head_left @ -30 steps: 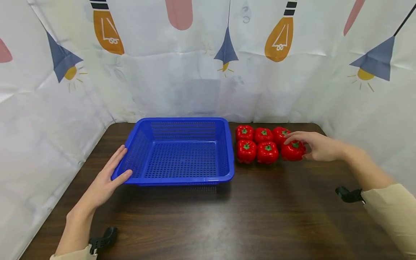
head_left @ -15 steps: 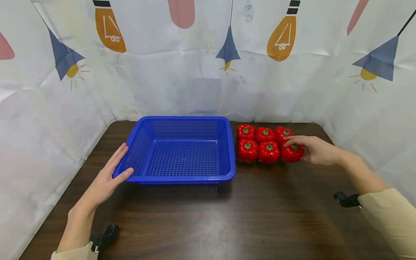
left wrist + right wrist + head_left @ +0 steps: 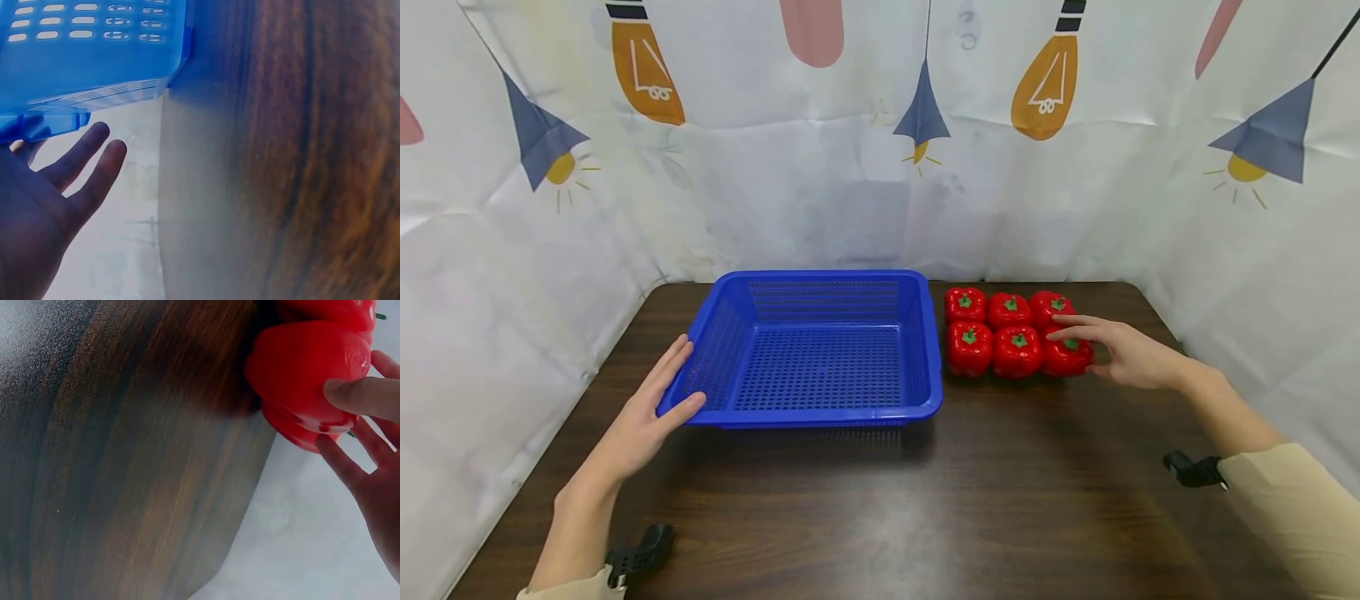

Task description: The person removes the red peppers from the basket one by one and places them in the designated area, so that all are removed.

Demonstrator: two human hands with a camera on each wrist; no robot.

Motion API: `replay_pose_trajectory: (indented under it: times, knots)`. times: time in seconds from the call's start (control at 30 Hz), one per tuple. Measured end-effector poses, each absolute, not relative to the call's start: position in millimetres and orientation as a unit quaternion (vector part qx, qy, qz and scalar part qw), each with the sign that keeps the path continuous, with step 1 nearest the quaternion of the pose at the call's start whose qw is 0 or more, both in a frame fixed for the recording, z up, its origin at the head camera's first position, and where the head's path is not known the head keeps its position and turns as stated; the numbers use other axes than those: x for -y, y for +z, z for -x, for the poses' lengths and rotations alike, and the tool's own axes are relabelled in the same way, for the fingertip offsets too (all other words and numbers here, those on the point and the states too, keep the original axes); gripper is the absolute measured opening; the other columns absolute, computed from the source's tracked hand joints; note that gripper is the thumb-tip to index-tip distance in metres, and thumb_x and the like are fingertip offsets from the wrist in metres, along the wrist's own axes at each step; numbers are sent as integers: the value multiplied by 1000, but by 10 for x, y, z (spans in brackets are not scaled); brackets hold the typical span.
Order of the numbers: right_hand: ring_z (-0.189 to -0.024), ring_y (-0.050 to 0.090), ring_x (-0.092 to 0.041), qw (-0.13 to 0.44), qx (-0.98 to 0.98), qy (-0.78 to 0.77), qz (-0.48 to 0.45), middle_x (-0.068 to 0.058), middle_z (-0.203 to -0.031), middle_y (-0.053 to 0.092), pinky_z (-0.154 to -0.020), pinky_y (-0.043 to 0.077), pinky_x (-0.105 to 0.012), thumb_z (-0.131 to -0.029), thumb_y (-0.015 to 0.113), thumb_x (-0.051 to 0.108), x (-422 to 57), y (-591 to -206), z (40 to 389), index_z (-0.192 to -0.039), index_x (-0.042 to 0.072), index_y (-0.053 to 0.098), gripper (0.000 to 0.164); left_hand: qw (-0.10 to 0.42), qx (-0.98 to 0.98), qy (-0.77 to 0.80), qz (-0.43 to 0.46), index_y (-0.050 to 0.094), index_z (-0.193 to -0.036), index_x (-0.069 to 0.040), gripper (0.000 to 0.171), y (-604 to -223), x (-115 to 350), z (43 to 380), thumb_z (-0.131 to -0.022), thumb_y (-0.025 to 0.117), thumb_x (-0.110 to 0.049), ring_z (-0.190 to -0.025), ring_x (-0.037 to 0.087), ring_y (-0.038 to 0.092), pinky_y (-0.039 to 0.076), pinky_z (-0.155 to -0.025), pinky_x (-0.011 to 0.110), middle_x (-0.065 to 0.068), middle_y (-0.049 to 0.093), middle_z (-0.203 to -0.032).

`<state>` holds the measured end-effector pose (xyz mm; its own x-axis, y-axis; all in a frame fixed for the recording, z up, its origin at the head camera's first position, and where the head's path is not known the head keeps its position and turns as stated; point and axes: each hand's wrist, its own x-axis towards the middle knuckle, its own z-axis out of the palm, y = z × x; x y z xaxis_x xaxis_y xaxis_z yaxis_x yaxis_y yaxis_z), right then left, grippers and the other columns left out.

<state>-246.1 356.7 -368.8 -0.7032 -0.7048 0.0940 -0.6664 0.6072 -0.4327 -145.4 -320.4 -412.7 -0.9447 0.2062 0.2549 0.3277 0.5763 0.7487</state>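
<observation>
My right hand (image 3: 1131, 354) holds a shiny red bell pepper (image 3: 1066, 360) with a green stem, at the right end of the front row. Its thumb and fingertips lie around the bell pepper, seen close up in the right wrist view. More red bell peppers (image 3: 1017, 353) sit beside and behind it, packed in two rows. On the other side, my left hand (image 3: 643, 412) rests at the left rim of a blue plastic basket (image 3: 820, 415), fingers spread and fairly straight. In the left wrist view, the fingers (image 3: 103, 175) are below the basket's corner.
The basket has slotted walls, a perforated bottom and nothing in it. It stands just left of the bell peppers on a dark wooden table (image 3: 925, 517). A white printed curtain (image 3: 820, 192) encloses the back and sides of the table.
My right hand has brought its bell pepper a little to the left, closer against the other peppers. The left hand and the basket stay where they were.
</observation>
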Motion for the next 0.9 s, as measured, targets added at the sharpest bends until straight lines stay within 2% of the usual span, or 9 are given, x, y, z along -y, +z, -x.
replay_pose_trajectory:
  times: [0.13, 0.23, 0.37, 0.47, 0.57, 0.63, 0.73, 0.8, 0.9]
  knots:
    - [-135, 44, -47, 25, -901, -210, 379, -21, -155, 42, -70, 59, -38, -76, 74, -19, -3580, -3709, 2443, -143, 8, 58, 74, 69, 886, -432, 151, 22, -166, -18, 75, -4119, 3202, 1464, -102, 62, -13, -156, 25, 5, 5, -118, 62, 5, 10, -172]
    - [-133, 47, -44, 11, -908, -194, 371, -19, -153, 45, -85, 58, -50, -77, 81, -12, -3595, -3707, 2434, -143, 10, 57, 73, 70, 887, -431, 153, 22, -166, -18, 75, -4125, 3201, 1471, -102, 62, -13, -156, 24, 5, 5, -119, 59, 4, 10, -172]
    - [-131, 50, -41, 6, -913, -200, 355, -18, -151, 47, -90, 55, -56, -78, 86, -4, -3623, -3684, 2410, -143, 9, 57, 72, 71, 887, -429, 155, 23, -166, -19, 75, -4133, 3201, 1479, -102, 62, -13, -155, 24, 6, 6, -120, 52, 4, 10, -172]
    - [-131, 51, -34, -2, -916, -218, 338, -16, -150, 49, -90, 57, -46, -82, 86, 2, -3650, -3663, 2382, -142, 8, 58, 67, 70, 889, -424, 157, 23, -166, -18, 75, -4124, 3203, 1479, -102, 62, -13, -156, 24, 6, 6, -120, 51, 4, 10, -172]
    - [-129, 52, -28, -20, -916, -227, 330, -14, -148, 52, -92, 55, -29, -86, 83, 7, -3686, -3650, 2356, -142, 6, 58, 60, 67, 896, -407, 163, 23, -165, -16, 75, -4092, 3207, 1470, -102, 63, -14, -156, 26, 6, 6, -121, 49, 5, 11, -171]
    - [-129, 51, -25, -34, -916, -230, 328, -15, -146, 53, -93, 50, -17, -89, 81, 8, -3706, -3643, 2342, -141, 5, 59, 57, 70, 904, -386, 168, 25, -164, -12, 76, -4056, 3215, 1465, -101, 66, -16, -155, 30, 10, 8, -121, 37, 8, 14, -171]
    - [-129, 51, -26, -53, -916, -229, 324, -15, -144, 54, -94, 41, -9, -90, 79, 7, -3719, -3639, 2325, -139, 3, 59, 53, 77, 917, -357, 160, 34, -161, -8, 72, -3970, 3224, 1467, -100, 69, -19, -151, 37, 23, 17, -112, 15, 9, 23, -168]
    - [-129, 51, -28, -65, -922, -227, 307, -13, -143, 56, -94, 41, -12, -92, 78, 8, -3713, -3640, 2315, -139, 4, 59, 52, 86, 925, -338, 150, 40, -158, -7, 67, -3902, 3221, 1484, -100, 69, -22, -146, 41, 32, 27, -108, 15, 11, 31, -165]
    - [-128, 52, -37, -89, -930, -224, 278, -17, -141, 57, -100, 47, -35, -94, 76, 10, -3696, -3641, 2303, -141, 2, 57, 52, 87, 935, -316, 133, 43, -156, -4, 63, -3804, 3191, 1525, -102, 65, -29, -140, 46, 39, 40, -109, 41, 16, 35, -162]
